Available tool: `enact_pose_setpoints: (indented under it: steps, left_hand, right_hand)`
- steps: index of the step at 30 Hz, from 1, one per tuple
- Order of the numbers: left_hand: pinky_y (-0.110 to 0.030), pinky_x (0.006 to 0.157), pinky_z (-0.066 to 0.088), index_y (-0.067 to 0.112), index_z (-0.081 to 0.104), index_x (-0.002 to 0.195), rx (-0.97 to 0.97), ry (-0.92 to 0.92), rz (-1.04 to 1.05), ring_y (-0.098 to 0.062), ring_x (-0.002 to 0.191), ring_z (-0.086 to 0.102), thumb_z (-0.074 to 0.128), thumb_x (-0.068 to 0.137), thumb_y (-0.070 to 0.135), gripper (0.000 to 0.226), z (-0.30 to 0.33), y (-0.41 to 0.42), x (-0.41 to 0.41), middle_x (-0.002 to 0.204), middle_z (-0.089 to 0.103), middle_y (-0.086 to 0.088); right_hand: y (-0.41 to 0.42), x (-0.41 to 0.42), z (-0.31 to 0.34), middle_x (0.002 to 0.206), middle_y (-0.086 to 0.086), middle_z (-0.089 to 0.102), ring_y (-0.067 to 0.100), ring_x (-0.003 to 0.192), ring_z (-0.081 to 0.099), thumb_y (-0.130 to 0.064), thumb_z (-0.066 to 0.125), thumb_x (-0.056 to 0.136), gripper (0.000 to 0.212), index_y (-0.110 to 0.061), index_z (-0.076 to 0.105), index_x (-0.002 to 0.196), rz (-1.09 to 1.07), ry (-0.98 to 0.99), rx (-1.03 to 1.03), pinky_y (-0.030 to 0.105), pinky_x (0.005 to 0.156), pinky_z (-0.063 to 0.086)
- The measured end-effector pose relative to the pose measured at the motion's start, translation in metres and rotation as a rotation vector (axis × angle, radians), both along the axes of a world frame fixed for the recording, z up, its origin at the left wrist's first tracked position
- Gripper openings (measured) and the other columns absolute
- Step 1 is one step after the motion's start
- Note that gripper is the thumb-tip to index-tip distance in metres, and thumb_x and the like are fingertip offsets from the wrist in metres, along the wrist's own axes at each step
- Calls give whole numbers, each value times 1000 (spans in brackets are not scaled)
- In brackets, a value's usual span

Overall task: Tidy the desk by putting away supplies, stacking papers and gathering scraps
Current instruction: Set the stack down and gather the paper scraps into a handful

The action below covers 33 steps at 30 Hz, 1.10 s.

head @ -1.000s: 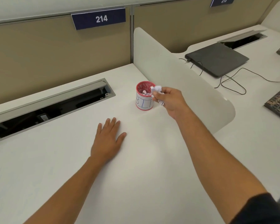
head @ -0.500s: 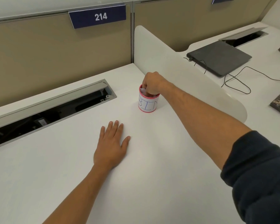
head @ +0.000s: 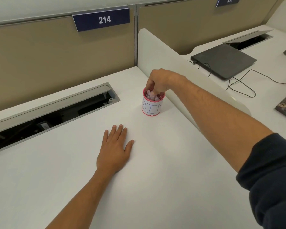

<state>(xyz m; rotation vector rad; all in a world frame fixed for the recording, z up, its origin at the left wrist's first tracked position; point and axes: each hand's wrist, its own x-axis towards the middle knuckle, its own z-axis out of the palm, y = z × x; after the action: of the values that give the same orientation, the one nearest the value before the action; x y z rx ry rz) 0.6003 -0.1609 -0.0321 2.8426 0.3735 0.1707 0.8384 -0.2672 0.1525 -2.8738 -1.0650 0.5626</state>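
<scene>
Compared with a second ago, when a crumpled paper scrap was held beside the cup, the right hand (head: 157,80) is now seen lowered over the cup's mouth; since half a second ago little has changed. The left hand (head: 114,151) is kept flat on the tabletop (head: 155,187), as before, its fingers (head: 117,132) straight and spread, nothing being held.

The cup (head: 153,104) is a small upright cylinder with a pink rim and base, wrapped in a white paper label on which "BIN" is drawn in blue. It is filled with crumpled paper scraps (head: 149,95), white and creased. The tabletop is smooth, matte and off-white. A long rectangular cable tray (head: 48,113) with a grey metal flap is set into it on the left. A curved white divider (head: 163,53) is stood just behind the cup, and a tan fabric panel carries a dark blue sign (head: 102,19) marked 214.

The right fingers are curled downward into the cup's opening, their tips among the scraps; whether a scrap is pinched or already let go cannot be told. The cup is placed well ahead of the left fingers, apart from them.
</scene>
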Motion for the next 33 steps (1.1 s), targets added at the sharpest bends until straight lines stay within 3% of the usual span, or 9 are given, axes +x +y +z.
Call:
enact_pose_setpoints:
  steps: [6, 10, 13, 15, 18, 21, 25, 29, 33]
  left_hand:
    - [-36, 122, -1, 18, 32, 151, -16, 8, -3, -17, 150, 11, 14, 94, 59, 72, 4, 0, -2, 160, 23, 0]
    - [-34, 122, -4, 17, 33, 150, -126, 14, -2, -15, 150, 7, 29, 100, 53, 61, 6, 2, -3, 161, 21, 1]
    - [-28, 120, -3, 15, 45, 144, -346, 10, 5, -15, 149, 14, 46, 101, 35, 47, 17, 8, -3, 157, 32, -2]
    - [-22, 115, 8, 15, 51, 139, -530, -18, 48, -15, 146, 25, 51, 100, 26, 41, 30, 11, -14, 150, 44, -2]
    - [-16, 110, 15, 19, 52, 138, -546, -65, 95, -12, 144, 30, 53, 99, 28, 40, 45, 5, -48, 146, 49, 2]
    - [-13, 112, 9, 21, 52, 138, -482, -134, 149, -8, 144, 28, 49, 101, 31, 38, 49, -5, -93, 147, 47, 6]
    - [-16, 115, 6, 21, 50, 140, -390, -160, 249, -6, 145, 24, 47, 101, 36, 42, 53, -2, -162, 150, 43, 8]
    - [-17, 116, 1, 19, 42, 145, -282, -144, 323, -7, 147, 21, 44, 102, 38, 47, 52, 15, -233, 154, 38, 6]
    - [-25, 120, 2, 16, 43, 145, -226, -127, 381, -12, 148, 20, 46, 101, 38, 49, 50, 35, -306, 154, 37, 2]
  right_hand:
    - [-13, -5, 2, 101, 8, 72, 20, 97, 65, 9, 63, 83, 27, -12, 77, 91, -190, -169, 361, 29, 84, 54]
    - [-27, -27, -7, 94, 10, 74, 21, 95, 66, 10, 59, 84, 26, -6, 77, 91, -326, -201, 599, 30, 89, 54]
    - [-41, -65, -15, 93, 6, 74, 14, 84, 66, 3, 64, 84, 20, -7, 77, 94, -420, -121, 778, 21, 81, 51]
    - [-50, -98, -27, 93, 2, 74, 10, 84, 66, -4, 68, 83, 18, -12, 77, 96, -460, -12, 886, 19, 80, 50]
    - [-60, -150, -50, 91, -3, 75, 8, 84, 70, -12, 72, 83, 15, -17, 76, 97, -486, 146, 1021, 27, 86, 56]
    - [-60, -207, -75, 91, -4, 75, 9, 86, 71, -14, 72, 85, 15, -18, 75, 99, -524, 268, 1027, 32, 89, 56]
    - [-43, -278, -94, 96, -11, 73, 3, 90, 68, -17, 69, 88, 17, -18, 75, 104, -433, 355, 947, 28, 93, 54]
    - [-23, -344, -111, 121, -8, 67, 3, 101, 63, -29, 67, 91, 30, -21, 67, 121, -288, 419, 899, 4, 84, 44]
    - [-5, -406, -128, 141, -7, 53, 9, 129, 49, -39, 62, 93, 48, -22, 54, 137, -124, 366, 797, 20, 107, 34]
